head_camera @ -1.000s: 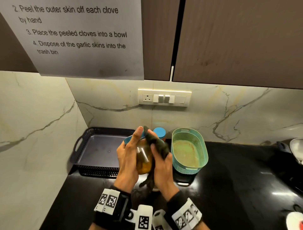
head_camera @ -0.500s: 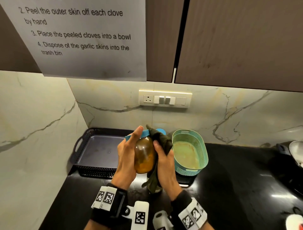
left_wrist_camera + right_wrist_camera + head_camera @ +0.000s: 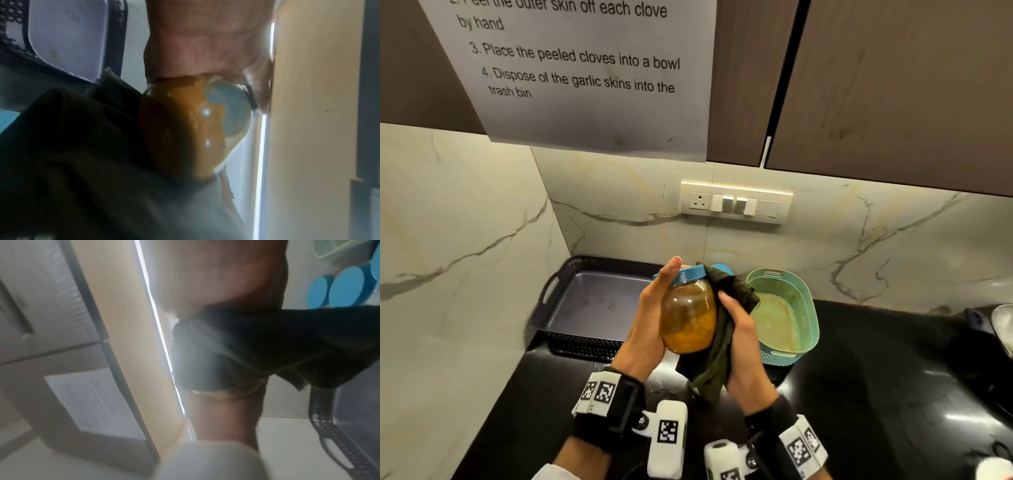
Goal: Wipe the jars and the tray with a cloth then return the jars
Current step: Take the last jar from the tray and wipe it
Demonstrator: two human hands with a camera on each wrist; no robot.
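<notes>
My left hand (image 3: 654, 318) grips a clear jar (image 3: 688, 317) of orange-brown paste with a blue lid (image 3: 685, 275), held up above the counter. My right hand (image 3: 739, 329) holds a dark cloth (image 3: 726, 329) against the jar's right side; the cloth hangs below my palm. The left wrist view shows the jar (image 3: 185, 129) tilted with the cloth (image 3: 72, 154) against it. In the right wrist view the cloth (image 3: 267, 345) covers the jar. The dark tray (image 3: 599, 301) lies bare at the back left. Other blue jar lids (image 3: 345, 287) stand behind my hands.
A teal basket (image 3: 801, 308) sits on the black counter (image 3: 876, 394) right of my hands. Marble walls close the left side and the back, with a switch panel (image 3: 736, 202). Cabinets and a paper sheet (image 3: 585, 75) hang overhead. A metal bowl (image 3: 1003, 325) is at the right edge.
My right hand has slid the cloth from the front of the jar to its right side and lid, uncovering the jar's front. The jar stays in my left hand.
</notes>
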